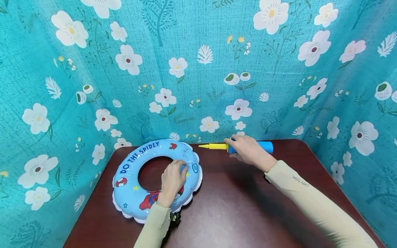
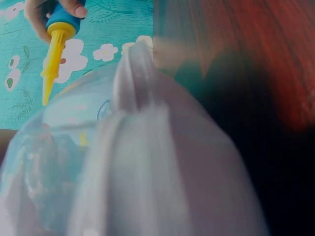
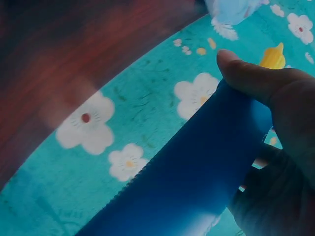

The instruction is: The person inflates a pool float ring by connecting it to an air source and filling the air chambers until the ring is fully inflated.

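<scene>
An inflated light-blue swim ring [image 1: 127,191] with "DO THE SPIDEY" lettering and a white scalloped edge lies at the left of the table. My left hand [image 1: 173,177] is over its right side, fingers curled and pinching at the vinyl; what exactly lies between the fingertips I cannot tell. The right hand [image 1: 246,150] grips a blue hand pump [image 1: 267,147] around its barrel near the front end. Its yellow nozzle [image 1: 214,146] points left toward the ring, a short gap away. In the right wrist view, the thumb lies along the blue barrel [image 3: 187,162].
The dark reddish-brown table [image 1: 217,213] has a glossy top. A teal curtain [image 1: 198,96] with white flowers hangs close behind its back edge and along both sides. The ring's pale edge [image 2: 147,177] fills much of the left wrist view.
</scene>
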`<state>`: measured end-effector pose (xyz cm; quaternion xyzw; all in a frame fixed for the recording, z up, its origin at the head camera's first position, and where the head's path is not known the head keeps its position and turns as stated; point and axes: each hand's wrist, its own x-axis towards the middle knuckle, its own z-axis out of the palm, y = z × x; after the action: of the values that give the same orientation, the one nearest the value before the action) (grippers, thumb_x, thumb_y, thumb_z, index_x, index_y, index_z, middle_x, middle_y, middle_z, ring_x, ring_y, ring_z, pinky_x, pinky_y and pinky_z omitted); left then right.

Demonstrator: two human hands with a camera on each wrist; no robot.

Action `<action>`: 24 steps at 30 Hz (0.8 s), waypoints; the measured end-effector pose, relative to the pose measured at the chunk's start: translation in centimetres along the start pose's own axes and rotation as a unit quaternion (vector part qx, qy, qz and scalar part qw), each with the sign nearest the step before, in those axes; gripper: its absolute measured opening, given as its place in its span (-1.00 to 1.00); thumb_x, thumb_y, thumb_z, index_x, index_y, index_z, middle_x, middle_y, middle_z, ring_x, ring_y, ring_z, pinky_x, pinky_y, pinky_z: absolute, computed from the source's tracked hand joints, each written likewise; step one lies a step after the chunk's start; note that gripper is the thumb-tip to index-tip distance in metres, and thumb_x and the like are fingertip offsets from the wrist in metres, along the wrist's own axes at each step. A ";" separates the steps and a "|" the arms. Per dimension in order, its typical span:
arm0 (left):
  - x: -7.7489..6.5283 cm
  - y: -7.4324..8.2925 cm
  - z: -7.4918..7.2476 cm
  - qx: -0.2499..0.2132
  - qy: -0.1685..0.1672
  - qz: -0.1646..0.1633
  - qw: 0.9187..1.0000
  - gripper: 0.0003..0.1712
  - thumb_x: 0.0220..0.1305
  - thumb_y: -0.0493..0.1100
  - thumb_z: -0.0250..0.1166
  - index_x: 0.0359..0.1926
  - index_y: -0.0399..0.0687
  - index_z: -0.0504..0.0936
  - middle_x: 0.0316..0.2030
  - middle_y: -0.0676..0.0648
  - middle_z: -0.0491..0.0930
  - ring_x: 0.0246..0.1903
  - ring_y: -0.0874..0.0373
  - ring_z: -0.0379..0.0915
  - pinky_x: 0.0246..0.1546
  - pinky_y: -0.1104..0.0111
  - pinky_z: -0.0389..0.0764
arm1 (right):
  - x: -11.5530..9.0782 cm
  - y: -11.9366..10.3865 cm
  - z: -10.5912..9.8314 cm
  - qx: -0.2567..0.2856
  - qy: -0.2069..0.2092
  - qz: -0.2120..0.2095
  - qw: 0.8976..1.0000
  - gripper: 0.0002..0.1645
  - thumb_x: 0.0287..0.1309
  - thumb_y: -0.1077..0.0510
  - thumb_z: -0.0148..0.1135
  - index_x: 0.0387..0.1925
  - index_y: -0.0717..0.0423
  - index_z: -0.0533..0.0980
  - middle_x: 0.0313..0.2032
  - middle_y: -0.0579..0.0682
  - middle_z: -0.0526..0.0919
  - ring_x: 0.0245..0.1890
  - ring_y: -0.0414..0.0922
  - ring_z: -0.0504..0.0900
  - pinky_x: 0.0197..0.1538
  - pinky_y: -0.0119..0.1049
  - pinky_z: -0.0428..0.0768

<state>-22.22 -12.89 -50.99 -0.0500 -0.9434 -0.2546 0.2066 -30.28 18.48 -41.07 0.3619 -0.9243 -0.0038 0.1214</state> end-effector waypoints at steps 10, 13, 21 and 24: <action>0.1 0.1 -0.1 -0.007 -0.002 -0.006 1.000 -0.79 0.42 -0.08 0.47 0.00 -0.01 0.82 0.05 -0.06 0.77 -0.11 -0.10 0.76 -0.31 -0.05 0.76 | -1.9 3.5 0.6 0.031 -0.048 0.087 0.995 -0.23 0.18 -0.18 0.60 0.23 0.14 0.52 -0.14 0.12 0.68 -0.31 -0.02 0.68 -0.29 -0.02 0.77; 0.0 0.2 -0.1 -0.006 -0.005 -0.010 1.000 -0.79 0.42 -0.08 0.46 0.00 -0.01 0.82 0.06 -0.06 0.76 -0.11 -0.10 0.76 -0.29 -0.06 0.76 | -2.5 4.5 0.9 0.044 -0.064 0.101 0.992 -0.31 0.19 -0.20 0.58 0.11 0.14 0.51 -0.22 0.08 0.66 -0.35 -0.05 0.64 -0.33 -0.07 0.73; 0.0 0.0 0.0 0.001 -0.009 -0.012 1.000 -0.79 0.43 -0.08 0.45 0.01 -0.01 0.82 0.06 -0.07 0.76 -0.11 -0.10 0.76 -0.29 -0.04 0.76 | -4.3 6.6 1.3 0.096 -0.106 0.155 0.978 -0.31 0.26 -0.18 0.54 0.12 0.22 0.49 -0.29 0.05 0.62 -0.35 -0.06 0.60 -0.32 -0.13 0.70; 0.0 0.1 0.0 0.001 -0.011 -0.013 1.000 -0.78 0.43 -0.07 0.45 0.01 -0.01 0.82 0.07 -0.07 0.76 -0.10 -0.11 0.76 -0.29 -0.05 0.76 | -4.9 7.4 1.5 0.115 -0.118 0.178 0.970 -0.29 0.26 -0.21 0.52 0.12 0.24 0.50 -0.30 0.05 0.62 -0.35 -0.05 0.59 -0.34 -0.18 0.68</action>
<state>-22.20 -12.80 -50.95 -0.0407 -0.9464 -0.2558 0.1931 -32.08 27.10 -42.90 0.2001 -0.9759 0.0811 -0.0321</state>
